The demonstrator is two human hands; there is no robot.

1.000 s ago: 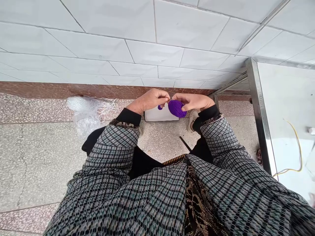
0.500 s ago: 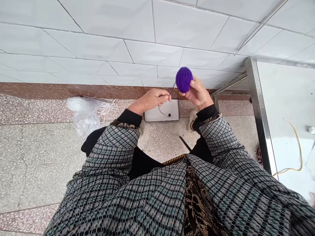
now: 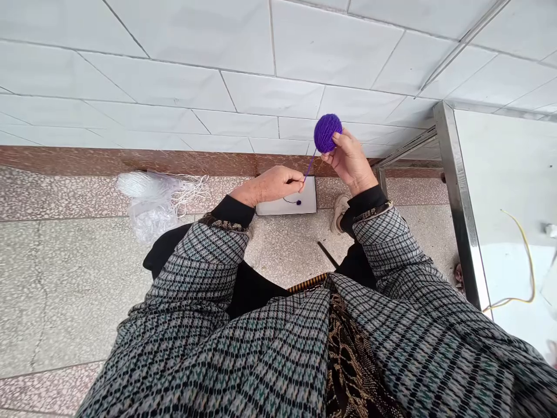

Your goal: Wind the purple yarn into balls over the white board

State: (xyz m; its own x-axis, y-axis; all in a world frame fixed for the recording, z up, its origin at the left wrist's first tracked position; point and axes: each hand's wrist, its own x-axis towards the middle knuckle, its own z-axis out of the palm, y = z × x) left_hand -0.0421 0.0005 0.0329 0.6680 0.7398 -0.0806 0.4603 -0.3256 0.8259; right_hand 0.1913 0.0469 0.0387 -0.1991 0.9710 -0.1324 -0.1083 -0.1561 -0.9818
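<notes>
A purple ball of yarn (image 3: 327, 133) is held up in my right hand (image 3: 349, 161), whose fingers and thumb curl round its lower right side. From the ball a taut strand of purple yarn (image 3: 310, 163) slants down to my left hand (image 3: 278, 184), pinched between its fingers. Below the hands a shallow white box (image 3: 282, 208) with a dark edge lies on the floor. In it sits a tiny dark purple bit of yarn (image 3: 299, 202) with a thin strand curving from it toward my left hand, which covers the box's left part.
Clear plastic bags with white cords (image 3: 152, 197) lie on the speckled floor at left. A metal-framed table (image 3: 461, 203) with a yellow cord (image 3: 531, 273) stands at right. A tiled wall (image 3: 339, 46) rises ahead. My shoe (image 3: 339, 213) is beside the box.
The yarn ball has gone from low beside my left hand to up near the wall, with a strand now stretched between the hands. My left hand has lately dropped slightly and moved right.
</notes>
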